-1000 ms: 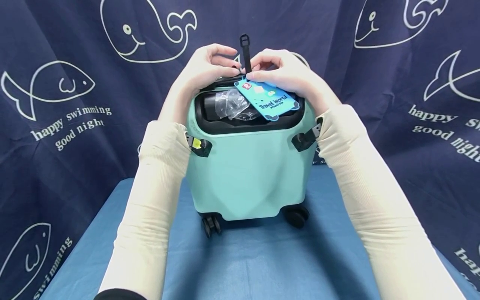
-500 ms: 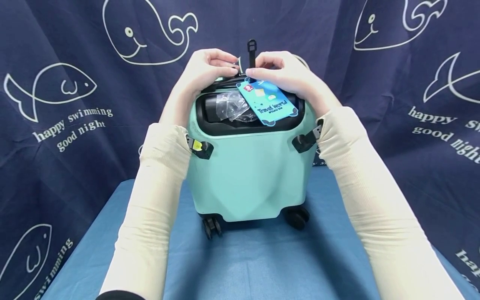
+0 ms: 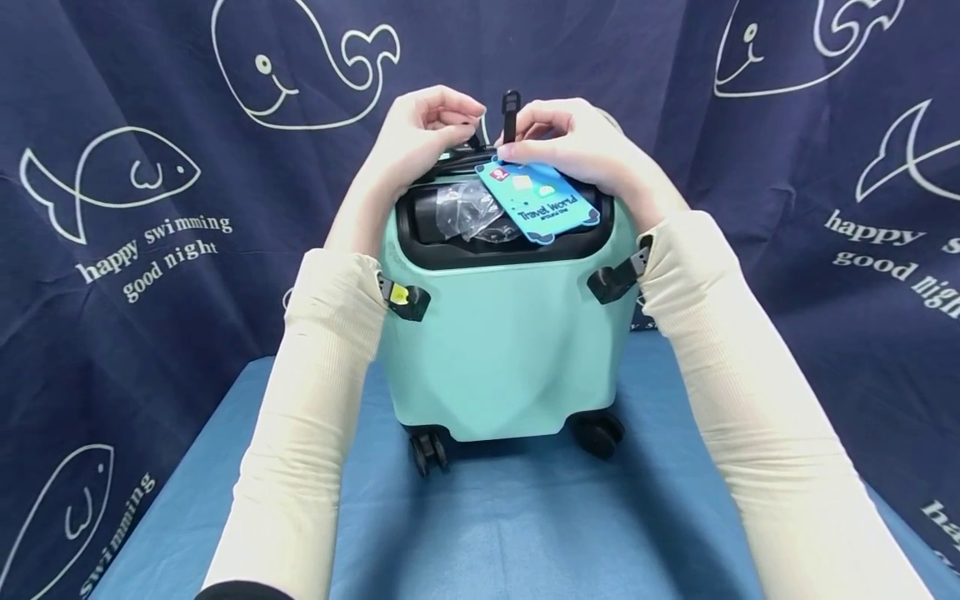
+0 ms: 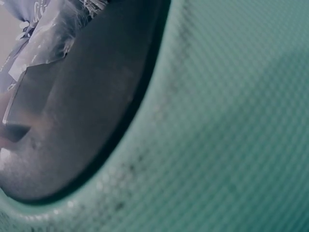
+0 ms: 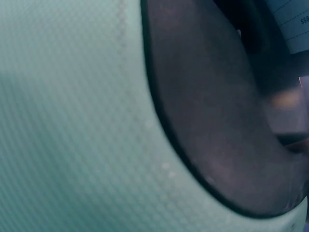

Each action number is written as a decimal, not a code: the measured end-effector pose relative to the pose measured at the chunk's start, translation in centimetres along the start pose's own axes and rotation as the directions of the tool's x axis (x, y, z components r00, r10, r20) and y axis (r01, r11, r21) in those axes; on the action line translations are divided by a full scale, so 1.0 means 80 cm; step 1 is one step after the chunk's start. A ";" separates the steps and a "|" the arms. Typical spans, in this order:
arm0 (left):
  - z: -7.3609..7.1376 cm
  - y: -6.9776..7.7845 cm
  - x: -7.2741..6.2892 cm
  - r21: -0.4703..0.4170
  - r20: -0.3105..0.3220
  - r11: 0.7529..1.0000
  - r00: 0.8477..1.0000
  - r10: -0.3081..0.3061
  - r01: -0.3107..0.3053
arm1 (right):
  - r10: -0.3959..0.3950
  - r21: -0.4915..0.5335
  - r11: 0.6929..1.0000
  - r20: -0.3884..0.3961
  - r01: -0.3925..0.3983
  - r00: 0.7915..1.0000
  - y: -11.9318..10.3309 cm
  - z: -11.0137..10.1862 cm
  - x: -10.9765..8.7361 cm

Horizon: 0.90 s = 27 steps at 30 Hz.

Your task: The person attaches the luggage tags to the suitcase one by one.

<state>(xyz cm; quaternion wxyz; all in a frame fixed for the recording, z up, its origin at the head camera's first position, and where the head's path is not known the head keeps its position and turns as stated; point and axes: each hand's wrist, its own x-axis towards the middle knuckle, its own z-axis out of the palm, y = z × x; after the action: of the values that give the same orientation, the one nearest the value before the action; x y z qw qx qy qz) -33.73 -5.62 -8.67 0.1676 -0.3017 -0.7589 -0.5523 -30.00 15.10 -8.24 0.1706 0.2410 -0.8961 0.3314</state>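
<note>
A mint-green suitcase stands upright on its wheels. A blue luggage tag printed "Travel World" hangs over the black recess in its upper side. My right hand pinches the tag's black strap, whose buckle end sticks up above the fingers. To the left, my left hand pinches a short black strap end near the black carry handle; the fingers partly hide where it leads. Both wrist views show mainly the suitcase shell and the dark recess, not the fingertips.
Crumpled clear plastic wraps a black part inside the recess. The suitcase's black wheels rest on a blue cloth-covered table. A dark blue curtain with whale and fish drawings hangs close behind.
My left hand has risen slightly, showing more of the black strap end. The upright buckle end has shifted right and turned; the tag has swung a little.
</note>
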 end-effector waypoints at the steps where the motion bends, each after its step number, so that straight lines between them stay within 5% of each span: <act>1: 0.000 0.000 0.000 -0.003 -0.002 1.000 1.000 0.010 -0.010 | -0.004 -0.001 1.000 0.001 0.004 1.000 0.000 0.000 0.000; 11: 0.001 0.002 0.002 -0.164 -0.028 0.986 0.999 -0.043 0.038 | 0.014 -0.022 1.000 -0.012 -0.015 1.000 0.001 -0.001 0.001; 20: -0.001 0.004 -0.002 -0.061 0.063 0.994 0.994 -0.086 0.089 | -0.005 -0.012 1.000 -0.018 0.004 1.000 0.001 0.001 0.002; 27: 0.000 0.007 -0.004 0.007 0.109 0.991 0.985 -0.137 0.137 | -0.068 0.138 0.988 -0.027 0.071 0.997 0.002 0.005 0.002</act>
<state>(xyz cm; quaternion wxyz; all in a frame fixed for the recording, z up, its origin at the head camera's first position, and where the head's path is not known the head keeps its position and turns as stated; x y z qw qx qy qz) -33.12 -5.62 -8.40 0.0872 -0.2787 -0.7857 -0.5453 -30.30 14.88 -8.52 0.1750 0.2794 -0.8601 0.3894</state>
